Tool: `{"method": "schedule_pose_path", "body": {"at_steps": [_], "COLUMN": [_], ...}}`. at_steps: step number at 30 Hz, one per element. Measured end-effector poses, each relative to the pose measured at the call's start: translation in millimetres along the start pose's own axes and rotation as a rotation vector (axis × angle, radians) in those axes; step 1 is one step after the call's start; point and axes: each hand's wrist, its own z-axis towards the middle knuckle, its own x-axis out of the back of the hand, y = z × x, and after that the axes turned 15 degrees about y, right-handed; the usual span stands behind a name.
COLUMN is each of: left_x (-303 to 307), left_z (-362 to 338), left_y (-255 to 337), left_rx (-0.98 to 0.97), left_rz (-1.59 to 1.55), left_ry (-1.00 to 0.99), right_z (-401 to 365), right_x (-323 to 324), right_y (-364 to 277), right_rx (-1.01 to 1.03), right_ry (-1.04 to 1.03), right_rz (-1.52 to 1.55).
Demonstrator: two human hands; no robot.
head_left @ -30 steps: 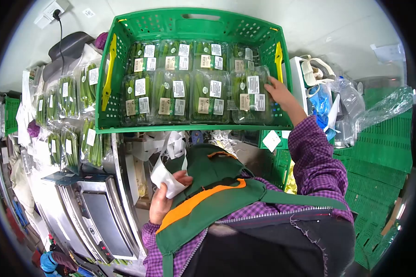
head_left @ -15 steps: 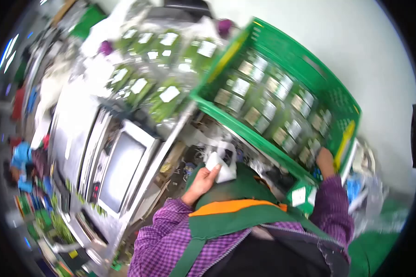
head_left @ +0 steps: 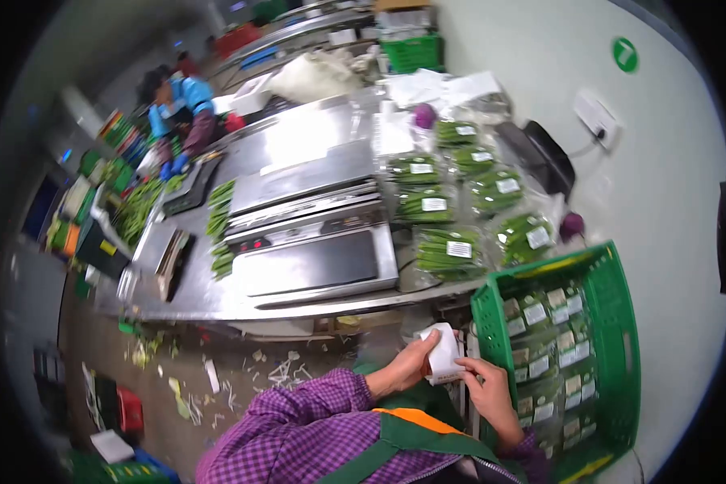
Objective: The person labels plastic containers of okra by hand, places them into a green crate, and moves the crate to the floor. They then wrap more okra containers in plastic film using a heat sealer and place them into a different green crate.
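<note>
My left hand (head_left: 409,364) is closed round a stack of white labels (head_left: 444,355) in front of my apron. The fingers of my right hand (head_left: 487,390) are at the lower right edge of the same labels, thumb and forefinger pinched there. Right beside my right hand stands the green crate (head_left: 631,355), with several labelled bags of greens (head_left: 574,356) in rows. On the metal table beyond lie more bagged green vegetables (head_left: 450,248) with white labels.
A sealing machine (head_left: 310,264) stands on the metal table (head_left: 199,297), near loose greens (head_left: 221,227). A co-worker (head_left: 181,109) in blue is at the far left. Scraps litter the floor (head_left: 250,391). A wall socket (head_left: 597,117) is at the right.
The view has swung left and levelled. My right hand has left the crate and come to the labels in my left hand.
</note>
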Motion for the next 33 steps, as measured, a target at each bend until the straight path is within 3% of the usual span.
{"method": "schedule_pose_path", "body": {"at_steps": [6, 8, 15, 16, 18, 20, 22, 24, 25, 28, 29, 32, 33], "left_x": [23, 28, 30, 33, 52, 81, 87, 89, 84, 81, 107, 97, 100], "left_z": [13, 20, 51, 57, 76, 95, 92, 79, 72, 57, 68, 47, 44], "left_y": [-7, -3, 31, 35, 55, 68, 85, 96, 104, 113, 95, 118, 121], "left_rx": [-0.053, -0.082, -0.085, -0.117, -0.155, -0.255, -0.210, -0.045, 0.081, 0.301, 0.347, 0.426, 0.411], "left_rz": [0.029, 0.033, -0.021, -0.021, -0.095, -0.228, -0.321, -0.346, -0.375, -0.513, -0.596, -0.368, -0.330], "left_ry": [0.092, 0.109, 0.181, 0.219, 0.407, 0.499, 0.509, 0.359, 0.396, 0.136, -0.193, -0.181, -0.265], "right_z": [24, 32, 63, 71, 97, 132, 179, 219, 234, 266, 273, 288, 289], "right_x": [-25, -30, -56, -60, -64, -58, -66, -87, -98, -124, -133, -148, -152], "right_y": [0, 1, 9, 7, 3, 0, 3, 34, 56, 78, 90, 111, 117], "right_rx": [0.026, 0.164, 0.336, 0.311, 0.183, -0.203, -0.233, -0.199, -0.180, -0.237, -0.205, -0.175, -0.044], "right_ry": [-0.042, -0.093, 0.053, 0.051, 0.172, 0.223, 0.327, 0.330, 0.321, 0.272, 0.284, 0.221, 0.216], "right_rz": [-0.079, -0.186, -0.229, -0.247, 0.036, 0.202, 0.223, 0.290, 0.205, 0.025, -0.021, -0.157, -0.337]}}
